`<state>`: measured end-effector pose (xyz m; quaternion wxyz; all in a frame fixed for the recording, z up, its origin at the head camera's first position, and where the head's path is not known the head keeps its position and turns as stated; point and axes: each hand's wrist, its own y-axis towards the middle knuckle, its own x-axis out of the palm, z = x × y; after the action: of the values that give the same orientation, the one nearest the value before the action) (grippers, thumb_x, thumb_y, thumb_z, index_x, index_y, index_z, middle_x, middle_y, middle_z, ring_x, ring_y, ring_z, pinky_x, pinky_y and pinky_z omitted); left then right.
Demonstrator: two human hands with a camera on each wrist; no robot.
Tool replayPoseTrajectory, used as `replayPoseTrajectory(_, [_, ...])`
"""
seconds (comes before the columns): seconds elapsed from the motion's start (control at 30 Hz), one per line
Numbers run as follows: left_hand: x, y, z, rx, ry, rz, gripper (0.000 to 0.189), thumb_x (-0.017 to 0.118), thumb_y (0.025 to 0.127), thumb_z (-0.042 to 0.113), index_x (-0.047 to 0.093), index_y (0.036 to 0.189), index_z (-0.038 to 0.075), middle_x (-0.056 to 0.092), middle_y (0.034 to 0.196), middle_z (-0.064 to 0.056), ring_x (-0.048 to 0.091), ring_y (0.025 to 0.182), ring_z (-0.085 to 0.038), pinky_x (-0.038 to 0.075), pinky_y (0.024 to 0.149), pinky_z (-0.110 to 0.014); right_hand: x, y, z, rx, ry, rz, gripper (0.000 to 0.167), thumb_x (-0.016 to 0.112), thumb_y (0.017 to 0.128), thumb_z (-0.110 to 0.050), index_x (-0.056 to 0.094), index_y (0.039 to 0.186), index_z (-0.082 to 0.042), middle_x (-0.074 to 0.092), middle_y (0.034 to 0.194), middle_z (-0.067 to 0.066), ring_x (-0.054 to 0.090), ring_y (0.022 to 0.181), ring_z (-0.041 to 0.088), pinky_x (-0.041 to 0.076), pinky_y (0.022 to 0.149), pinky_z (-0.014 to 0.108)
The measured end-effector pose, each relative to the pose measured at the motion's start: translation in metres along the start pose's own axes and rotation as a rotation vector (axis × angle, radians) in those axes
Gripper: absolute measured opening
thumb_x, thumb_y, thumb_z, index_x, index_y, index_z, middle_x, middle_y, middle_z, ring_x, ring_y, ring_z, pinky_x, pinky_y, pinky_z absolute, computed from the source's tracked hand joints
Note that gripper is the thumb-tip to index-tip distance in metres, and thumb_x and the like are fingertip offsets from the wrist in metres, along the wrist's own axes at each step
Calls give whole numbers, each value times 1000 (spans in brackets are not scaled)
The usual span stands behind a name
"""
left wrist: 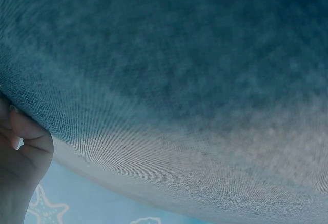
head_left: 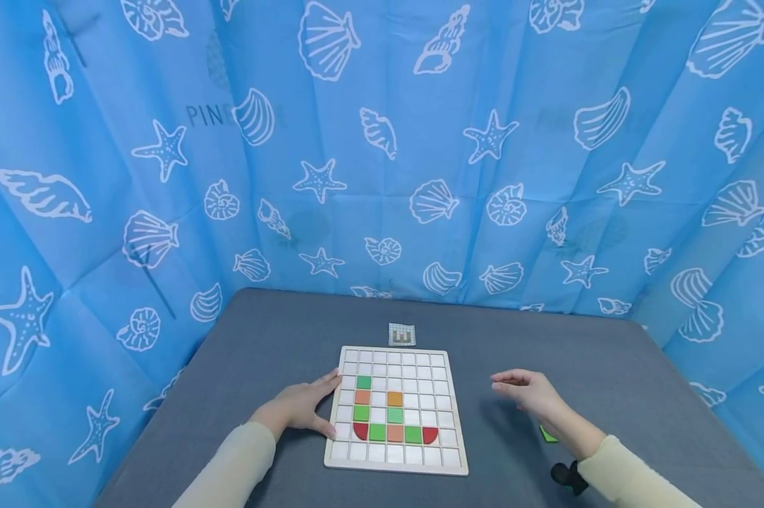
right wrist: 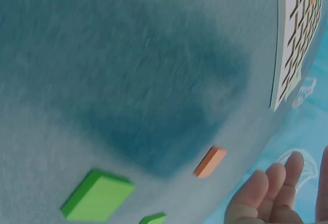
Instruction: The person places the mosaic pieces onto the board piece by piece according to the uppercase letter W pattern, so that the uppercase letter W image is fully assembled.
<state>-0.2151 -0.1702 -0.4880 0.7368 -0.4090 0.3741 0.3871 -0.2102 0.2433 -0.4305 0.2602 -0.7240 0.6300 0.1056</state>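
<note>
A white gridded board point(head_left: 399, 457) in a pale frame lies on the grey table. Coloured tiles fill some of its squares: green, orange, salmon, and two red rounded tiles, one being the right red tile point(head_left: 429, 435). At the board's left edge my left hand point(head_left: 302, 406) rests with thumb and fingers spread along the frame. My right hand point(head_left: 534, 395) hovers right of the board, fingers loosely bent, and no object shows in it. Beneath it, the right wrist view has a green tile point(right wrist: 100, 196), an orange tile point(right wrist: 210, 161) and part of another green tile point(right wrist: 154, 218).
A small pattern card point(head_left: 402, 334) lies just beyond the board's far edge. Close to the right sleeve is a black object point(head_left: 568, 478), partly covered and of unclear kind. Behind the grey table point(head_left: 293, 317) hangs a blue curtain point(head_left: 382, 176) printed with shells.
</note>
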Motion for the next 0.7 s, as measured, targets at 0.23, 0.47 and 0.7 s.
replayPoseTrajectory(0.23, [1,0,-1,-8,0,11,107,79,68,60,31,154,18,23,160,2,36,137,-36,33,106,-53,-16,7,10,-89,5,9,39,63,96,-18,59,124,9,65,113,18,57,103,31,45,90,52])
replayPoseTrajectory(0.47, [0,0,-1,-9,-3,2,107,79,69,60,30,155,18,22,161,2,36,137,-37,33,106,-53,-42,17,27,-164,-67,-24,47,63,97,-21,54,130,11,57,125,26,57,102,22,48,88,48])
replayPoseTrajectory(0.7, [-1,0,0,-15,-2,1,106,79,69,59,30,154,19,22,160,3,36,137,-39,33,106,-53,-66,28,50,-142,-136,-36,53,62,97,-25,50,135,10,53,128,30,55,106,33,48,87,50])
